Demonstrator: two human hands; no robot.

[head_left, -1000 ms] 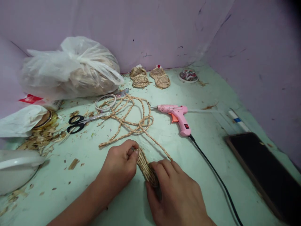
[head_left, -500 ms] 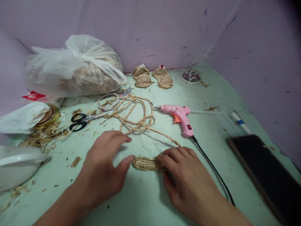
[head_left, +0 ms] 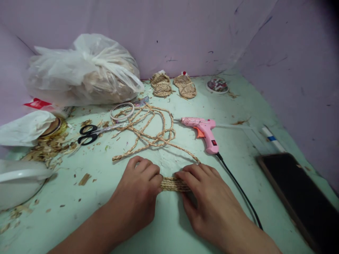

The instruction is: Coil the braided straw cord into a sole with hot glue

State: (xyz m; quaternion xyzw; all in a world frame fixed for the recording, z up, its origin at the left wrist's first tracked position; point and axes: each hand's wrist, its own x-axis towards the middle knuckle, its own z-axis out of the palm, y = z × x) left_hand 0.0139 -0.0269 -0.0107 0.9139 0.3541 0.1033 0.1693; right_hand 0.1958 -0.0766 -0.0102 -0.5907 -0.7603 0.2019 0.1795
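Braid strip (head_left: 173, 184) between left fingers (head_left: 156, 179) and right fingers (head_left: 189, 176) (both narrow on its ends)

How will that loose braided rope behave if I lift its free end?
The braided rope will probably droop, as it lies in slack loops. It looks thin and fibrous, so likely light. Its crossed loops may snag, and a pull could tug at the right hand, where one stretch leads.

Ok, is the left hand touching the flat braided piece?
Touching. The head view shows it: the fingers of the left hand close over the left end of the braided piece, with no gap between them.
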